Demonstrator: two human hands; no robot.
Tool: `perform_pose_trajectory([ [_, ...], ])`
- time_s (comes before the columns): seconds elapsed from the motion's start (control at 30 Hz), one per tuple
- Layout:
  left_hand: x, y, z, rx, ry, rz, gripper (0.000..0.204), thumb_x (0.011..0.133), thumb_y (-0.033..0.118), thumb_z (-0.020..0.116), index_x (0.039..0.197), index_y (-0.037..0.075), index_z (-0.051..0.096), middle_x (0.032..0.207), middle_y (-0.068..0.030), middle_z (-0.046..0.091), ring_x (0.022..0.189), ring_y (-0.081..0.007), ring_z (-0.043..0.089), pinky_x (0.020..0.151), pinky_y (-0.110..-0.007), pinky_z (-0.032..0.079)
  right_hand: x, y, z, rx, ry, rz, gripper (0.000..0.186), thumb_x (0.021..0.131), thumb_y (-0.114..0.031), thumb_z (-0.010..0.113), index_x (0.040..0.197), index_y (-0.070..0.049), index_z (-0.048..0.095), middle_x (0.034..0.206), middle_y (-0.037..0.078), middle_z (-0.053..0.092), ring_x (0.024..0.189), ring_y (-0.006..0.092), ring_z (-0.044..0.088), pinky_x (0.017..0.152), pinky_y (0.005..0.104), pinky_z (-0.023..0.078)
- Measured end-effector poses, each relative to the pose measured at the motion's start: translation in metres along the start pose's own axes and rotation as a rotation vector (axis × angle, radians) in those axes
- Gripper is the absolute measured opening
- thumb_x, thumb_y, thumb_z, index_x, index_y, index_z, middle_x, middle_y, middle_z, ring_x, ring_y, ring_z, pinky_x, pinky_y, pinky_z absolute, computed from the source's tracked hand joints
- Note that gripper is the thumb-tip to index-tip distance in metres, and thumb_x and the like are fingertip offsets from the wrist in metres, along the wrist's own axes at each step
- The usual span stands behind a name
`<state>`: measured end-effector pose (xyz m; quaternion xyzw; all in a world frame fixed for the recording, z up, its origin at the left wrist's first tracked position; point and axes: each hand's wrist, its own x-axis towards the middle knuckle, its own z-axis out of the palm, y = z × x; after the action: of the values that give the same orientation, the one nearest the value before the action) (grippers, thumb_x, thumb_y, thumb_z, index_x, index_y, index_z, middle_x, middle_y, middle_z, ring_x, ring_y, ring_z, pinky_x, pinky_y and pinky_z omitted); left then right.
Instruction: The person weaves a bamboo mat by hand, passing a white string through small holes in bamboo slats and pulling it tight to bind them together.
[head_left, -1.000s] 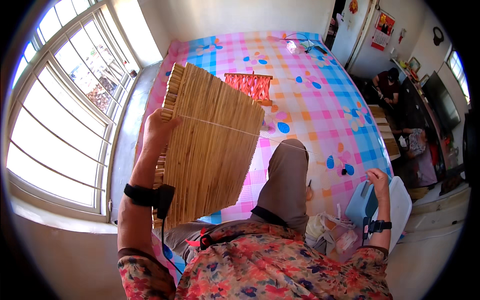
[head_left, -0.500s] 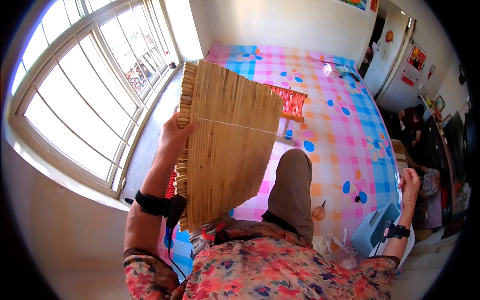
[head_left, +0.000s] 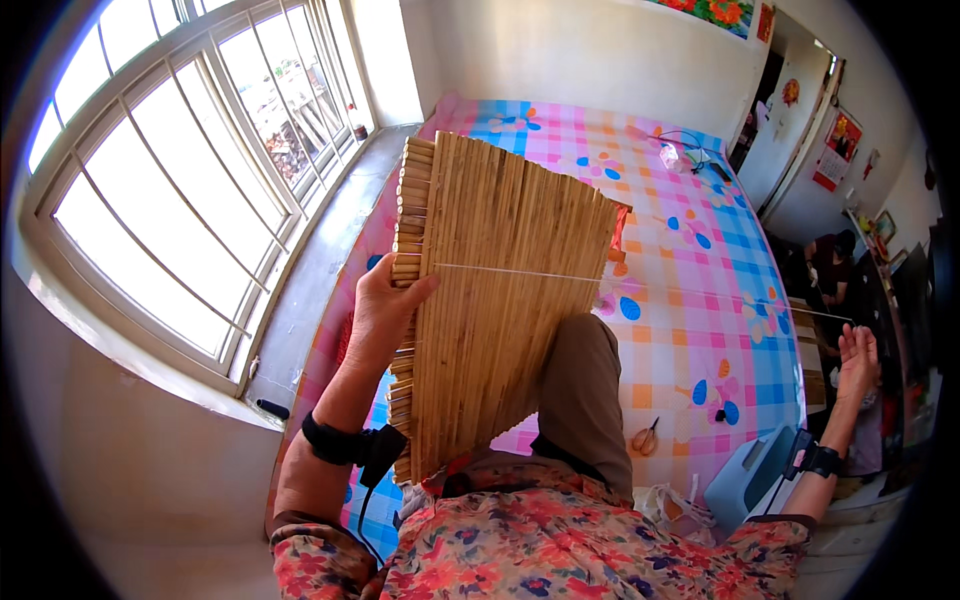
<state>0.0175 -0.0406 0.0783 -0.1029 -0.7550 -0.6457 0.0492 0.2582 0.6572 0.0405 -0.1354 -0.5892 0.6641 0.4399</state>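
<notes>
A panel of pale stalks (head_left: 510,300) laid tightly side by side stands tilted against my raised knee. Along its left side the cut ends of a crosswise layer of stalks show. My left hand (head_left: 385,310) is closed on that edge, thumb on the front face and the other fingers mostly hidden behind. From near the thumb a white thread (head_left: 520,272) runs across the panel and over the bed to the far right. There my right hand (head_left: 858,362) is raised with its fingers closed on the thread.
Scissors (head_left: 645,438) lie on the checked bed cover (head_left: 680,340), beside a light blue plastic container (head_left: 745,475). A red woven piece with a wooden frame (head_left: 620,232) is mostly hidden behind the panel. A barred window (head_left: 150,230) stands left; another person (head_left: 832,262) sits at the right.
My right hand has moved outward to the right, and the thread now stretches farther. The panel and my left hand appear farther right in the picture, with the view shifted too.
</notes>
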Motion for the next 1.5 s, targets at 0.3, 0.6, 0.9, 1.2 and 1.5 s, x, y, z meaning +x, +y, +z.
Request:
perform_pose_trajectory([
  [0.3,-0.005,-0.002,0.009,-0.035,0.002,-0.003,0.026,0.081,0.006,0.068,0.105,-0.003,0.060,0.091,-0.0042,0.067,0.080,-0.0073,0.060,0.072,-0.024,0.051,0.050,-0.005,0.059,0.480,-0.073,-0.152,0.046,0.091,-0.008,0.056,0.132,0.006,0.040,0.112,0.018,0.056,0.112,0.0276,0.053,0.104,0.0390,0.040],
  [0.6,-0.014,0.008,0.009,0.097,-0.001,-0.081,0.025,0.080,0.005,0.068,0.103,-0.002,0.062,0.087,-0.0027,0.067,0.077,-0.0066,0.060,0.070,-0.024,0.051,-0.188,0.001,0.419,-0.183,-0.861,-0.125,0.010,0.086,-0.004,0.060,0.092,-0.007,0.068,0.083,0.002,0.058,0.073,0.0112,0.055,0.064,0.0241,0.045],
  [0.9,-0.018,0.020,0.019,0.038,0.005,-0.091,0.024,0.080,0.003,0.069,0.103,-0.001,0.062,0.089,-0.0018,0.066,0.078,-0.0059,0.060,0.069,-0.022,0.051,-0.228,0.041,0.491,-0.046,-0.979,-0.392,0.011,0.084,-0.003,0.065,0.095,-0.003,0.064,0.079,0.008,0.054,0.071,0.0210,0.055,0.062,0.0305,0.044],
  [1.2,-0.021,0.018,0.015,0.036,-0.016,-0.057,0.024,0.079,0.004,0.071,0.101,0.000,0.064,0.088,0.0002,0.066,0.077,-0.0039,0.058,0.069,-0.021,0.049,-0.231,0.037,0.492,-0.204,-0.980,-0.633,0.015,0.077,-0.005,0.066,0.093,-0.004,0.064,0.077,0.011,0.048,0.069,0.0288,0.056,0.058,0.0374,0.047],
  [1.5,-0.024,0.018,0.016,-0.019,-0.014,-0.092,0.026,0.079,0.004,0.072,0.103,0.000,0.063,0.088,0.0007,0.066,0.077,-0.0032,0.058,0.068,-0.021,0.049,-0.233,0.035,0.490,-0.212,-0.968,-0.712,0.021,0.076,-0.002,0.064,0.097,-0.003,0.064,0.078,0.010,0.048,0.068,0.0268,0.056,0.057,0.0360,0.047],
])
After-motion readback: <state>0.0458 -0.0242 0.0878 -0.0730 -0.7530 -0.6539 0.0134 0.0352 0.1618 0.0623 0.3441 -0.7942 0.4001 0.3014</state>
